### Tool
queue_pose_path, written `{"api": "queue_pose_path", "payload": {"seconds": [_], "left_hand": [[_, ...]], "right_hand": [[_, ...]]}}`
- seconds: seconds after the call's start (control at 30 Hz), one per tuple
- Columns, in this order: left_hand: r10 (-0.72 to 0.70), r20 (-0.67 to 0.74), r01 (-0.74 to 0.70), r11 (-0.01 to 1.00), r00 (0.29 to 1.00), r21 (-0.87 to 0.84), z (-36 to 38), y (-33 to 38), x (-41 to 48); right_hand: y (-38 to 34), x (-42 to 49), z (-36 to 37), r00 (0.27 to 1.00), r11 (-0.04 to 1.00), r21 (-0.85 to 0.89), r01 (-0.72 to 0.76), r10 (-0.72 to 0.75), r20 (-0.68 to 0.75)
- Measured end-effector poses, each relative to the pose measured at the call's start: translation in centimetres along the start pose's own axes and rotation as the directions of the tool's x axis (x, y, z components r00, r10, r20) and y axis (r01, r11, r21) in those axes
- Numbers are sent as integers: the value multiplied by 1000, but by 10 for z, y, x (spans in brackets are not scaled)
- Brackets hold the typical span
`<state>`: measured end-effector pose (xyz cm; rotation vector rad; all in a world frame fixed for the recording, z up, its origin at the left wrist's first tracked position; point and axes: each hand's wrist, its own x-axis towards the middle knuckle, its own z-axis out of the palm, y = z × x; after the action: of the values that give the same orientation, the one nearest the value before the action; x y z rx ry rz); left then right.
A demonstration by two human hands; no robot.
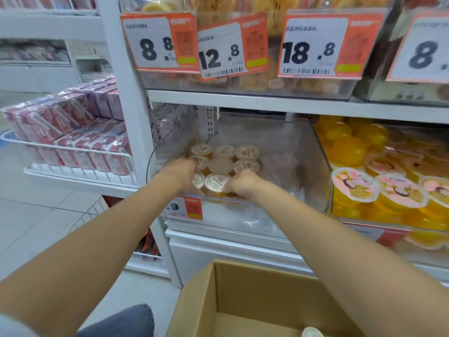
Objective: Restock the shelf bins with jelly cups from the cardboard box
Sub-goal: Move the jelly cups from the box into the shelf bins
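Jelly cups (pixel 220 165) sit mid-frame in a clear bin (pixel 294 144); left hand (pixel 180 171) and right hand (pixel 243 185) curl their fingers round the front ones. Cardboard box (pixel 255 288) below, orange tubs (pixel 354 188) right.

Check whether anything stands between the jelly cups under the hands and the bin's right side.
Nothing visible does. The left hand and right hand are on the jelly cups inside the clear bin; the floor to their right looks bare, except a blurred pinkish patch I cannot identify.

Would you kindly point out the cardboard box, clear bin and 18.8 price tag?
cardboard box (pixel 194 305): head view, left wall.
clear bin (pixel 315 166): head view, right wall.
18.8 price tag (pixel 313 48): head view, white panel.
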<state>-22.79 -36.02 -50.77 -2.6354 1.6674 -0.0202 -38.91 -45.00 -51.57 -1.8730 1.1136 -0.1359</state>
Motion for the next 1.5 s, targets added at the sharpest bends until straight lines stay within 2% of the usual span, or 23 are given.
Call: {"api": "queue_pose_path", "payload": {"seconds": [0.17, 0.37, 0.43, 0.5, 0.57, 0.67, 0.77, 0.87, 0.93, 1.0, 1.03, 1.1, 1.17, 1.23, 1.37, 1.43, 1.5], "left_hand": [[8, 23, -9, 997, 1000, 74, -6, 2, -4], [6, 93, 2, 996, 996, -89, -18, -5, -15], [28, 123, -5, 983, 992, -185, -23, 0, -21], [12, 62, 7, 952, 998, -307, -27, 12, -31], [-43, -74, 8, 909, 996, -417, -34, 33, -49], [-80, -182, -44, 805, 980, -592, -42, 72, -82], [-17, -125, -73, 735, 992, -675, -32, 106, -115], [47, -5, -40, 774, 999, -632, 5, 133, -140], [75, 82, -13, 811, 994, -585, 39, 150, -147], [85, 201, 47, 819, 976, -572, 72, 161, -153], [103, 275, 77, 817, 956, -572, 92, 169, -155], [133, 427, 131, 835, 894, -535, 133, 185, -158], [146, 549, 166, 862, 823, -479, 175, 202, -162], [148, 634, 184, 886, 759, -426, 215, 219, -167], [122, 727, 185, 927, 675, -327, 288, 245, -176], [122, 754, 192, 929, 646, -315, 315, 256, -180], [121, 764, 200, 928, 633, -313, 336, 265, -182]], "right_hand": [[1, -1, 3, 1000, 1000, 20, 22, -22, -1], [-6, -18, -2, 990, 979, -145, 143, -142, 19], [-7, -26, -5, 981, 973, -148, 176, -187, -59], [-9, -39, -11, 930, 961, -175, 216, -257, -264], [-8, -60, -19, 839, 938, -210, 277, -342, -423], [15, -102, -25, 726, 873, -271, 404, -487, -486], [62, -136, -25, 665, 816, -368, 447, -577, -474], [113, -160, -19, 601, 766, -421, 486, -642, -475], [152, -170, -12, 595, 757, -438, 486, -653, -469], [188, -179, -4, 669, 791, -412, 452, -606, -430], [211, -181, -1, 743, 830, -393, 397, -541, -393], [263, -181, 5, 891, 897, -376, 234, -352, -286], [317, -177, 11, 977, 930, -364, 57, -127, -171], [363, -172, 19, 992, 937, -337, -89, 51, -118], [416, -152, 42, 958, 917, -277, -288, 274, -89], [428, -139, 58, 945, 896, -304, -324, 317, -73], [433, -125, 74, 940, 885, -317, -342, 321, -118]]}}
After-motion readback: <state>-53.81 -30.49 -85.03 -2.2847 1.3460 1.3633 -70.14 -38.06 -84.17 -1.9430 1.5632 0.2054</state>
